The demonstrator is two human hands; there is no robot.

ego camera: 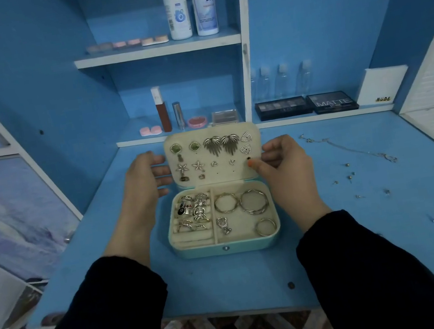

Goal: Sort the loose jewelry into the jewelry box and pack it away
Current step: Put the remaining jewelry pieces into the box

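Note:
A mint-green jewelry box (240,246) stands open on the blue desk. Its cream lid (252,130) is upright, with several earrings pinned to the lining. Rings fill the left slots of the base, and hoops and a charm lie in the right compartment. My left hand (142,182) is at the lid's left edge, its straight fingers touching it. My right hand (287,164) pinches the lid's right edge, with the thumb on the lining beside a small dark stud (248,158). A loose thin chain (350,149) and several tiny studs (349,175) lie on the desk to the right.
Shelves behind the box hold lens cases, a lipstick (161,110) and a small pink jar. Two solution bottles (176,8) stand higher up. Makeup palettes (332,102), clear bottles and a white card sit at the back right. The desk's front edge is close to my sleeves.

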